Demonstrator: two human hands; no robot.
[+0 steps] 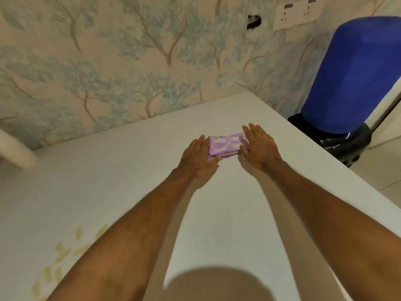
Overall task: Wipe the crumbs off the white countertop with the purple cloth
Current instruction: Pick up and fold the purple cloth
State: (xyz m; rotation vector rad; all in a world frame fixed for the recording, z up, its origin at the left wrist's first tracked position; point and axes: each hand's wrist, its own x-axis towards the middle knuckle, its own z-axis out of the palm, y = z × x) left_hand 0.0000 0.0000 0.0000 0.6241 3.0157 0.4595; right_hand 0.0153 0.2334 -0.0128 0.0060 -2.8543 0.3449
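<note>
A folded purple cloth [224, 144] with white patches lies on the white countertop [130, 170], towards its far right. My left hand [198, 156] touches the cloth's left edge, fingers straight and together. My right hand [259, 146] rests flat over the cloth's right end, fingers spread a little. Both forearms reach out from the bottom of the view. Pale yellow crumbs [63, 255] are scattered on the countertop at the near left, partly hidden by my left forearm.
A wall with tree-patterned wallpaper [130, 61] runs along the countertop's far edge. A blue barrel [355, 74] on a black base stands beyond the right edge. A white cylinder-like thing [15, 148] juts in at the far left. A socket plate [295, 15] hangs high on the wall.
</note>
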